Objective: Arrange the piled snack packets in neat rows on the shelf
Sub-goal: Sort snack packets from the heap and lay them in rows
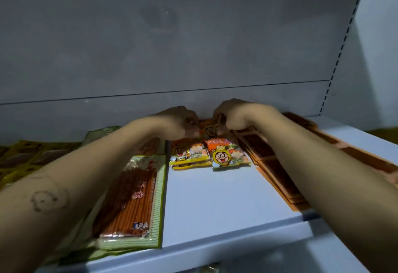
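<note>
Your left hand (178,124) and right hand (233,119) both pinch the orange cartoon packet (208,130), just behind the front pair of cartoon packets (189,154) on the shelf (215,208). Each grip is narrow, so an uneven tug could let it slip and skew that pair.

Glossy plastic snack packets (230,156) lie on a smooth, matt-painted shelf (215,203).

Both arms (312,165) are bare, and the left forearm (71,178) bears a dark, roundish outline doodle (44,200).
</note>
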A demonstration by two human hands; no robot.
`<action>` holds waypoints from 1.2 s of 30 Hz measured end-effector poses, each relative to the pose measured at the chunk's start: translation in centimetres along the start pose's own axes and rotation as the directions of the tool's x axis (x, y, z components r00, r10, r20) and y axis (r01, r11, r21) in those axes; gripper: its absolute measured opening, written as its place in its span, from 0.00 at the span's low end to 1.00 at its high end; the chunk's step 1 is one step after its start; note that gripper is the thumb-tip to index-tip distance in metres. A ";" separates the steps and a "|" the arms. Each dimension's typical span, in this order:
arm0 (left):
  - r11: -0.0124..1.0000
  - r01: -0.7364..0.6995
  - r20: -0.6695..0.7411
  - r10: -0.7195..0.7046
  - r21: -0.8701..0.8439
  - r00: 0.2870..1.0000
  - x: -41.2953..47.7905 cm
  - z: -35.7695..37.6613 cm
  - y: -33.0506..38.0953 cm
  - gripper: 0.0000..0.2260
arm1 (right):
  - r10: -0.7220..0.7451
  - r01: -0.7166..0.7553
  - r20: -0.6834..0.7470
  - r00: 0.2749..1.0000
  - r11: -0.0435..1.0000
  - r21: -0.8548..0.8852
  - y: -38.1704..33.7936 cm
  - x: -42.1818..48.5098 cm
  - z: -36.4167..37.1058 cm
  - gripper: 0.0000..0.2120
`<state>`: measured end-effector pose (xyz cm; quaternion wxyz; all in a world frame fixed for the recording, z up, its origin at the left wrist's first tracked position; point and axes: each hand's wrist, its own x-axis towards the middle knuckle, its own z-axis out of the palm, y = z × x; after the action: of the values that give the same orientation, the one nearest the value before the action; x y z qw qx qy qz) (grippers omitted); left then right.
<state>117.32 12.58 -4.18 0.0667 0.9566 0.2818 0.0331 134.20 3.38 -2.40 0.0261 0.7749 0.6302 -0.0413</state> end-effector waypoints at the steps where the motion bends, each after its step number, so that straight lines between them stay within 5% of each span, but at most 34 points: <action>1: 0.999 -0.033 0.050 0.032 0.023 0.998 -0.9 -0.1 0.2 0.20 | -0.022 0.022 -0.027 0.999 1.000 0.007 -0.1 -0.2 0.4 0.24; 4: 0.996 -0.072 0.099 0.067 0.046 0.993 -2.6 0.4 0.0 0.26 | -0.109 0.107 0.022 0.994 0.992 0.070 -0.6 -1.9 0.9 0.31; 9: 0.996 -0.015 0.095 0.007 0.085 0.995 -2.2 2.2 0.1 0.29 | -0.089 0.103 0.139 0.986 0.990 -0.099 -1.6 -4.3 1.8 0.46; 13: 0.996 0.005 0.127 -0.017 0.089 0.992 -1.7 2.8 0.2 0.28 | -0.113 0.124 0.088 0.990 0.984 -0.125 -1.5 -4.1 3.7 0.38; 21: 0.991 0.033 0.157 -0.053 0.128 0.986 -1.8 2.8 0.9 0.25 | -0.137 0.139 0.021 0.990 0.982 -0.124 -1.3 -4.7 4.2 0.37; 27: 0.989 0.055 0.192 -0.080 0.135 0.978 -2.3 2.4 1.3 0.22 | -0.167 0.168 0.030 0.986 0.982 -0.080 -1.4 -4.5 5.0 0.25; 31: 0.983 0.070 0.198 -0.104 0.171 0.975 -2.3 2.9 1.5 0.21 | -0.158 0.158 -0.004 0.987 0.987 -0.034 -0.8 -4.8 4.1 0.26; 36: 0.974 0.106 0.208 -0.148 0.202 0.967 -2.3 3.3 2.0 0.20 | -0.113 0.115 -0.205 0.972 0.993 0.001 -0.4 -3.3 2.8 0.25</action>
<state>116.80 9.35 -7.23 0.0086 0.9361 0.3355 -0.1053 133.07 0.01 -4.85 -0.0461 0.7378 0.6726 0.0330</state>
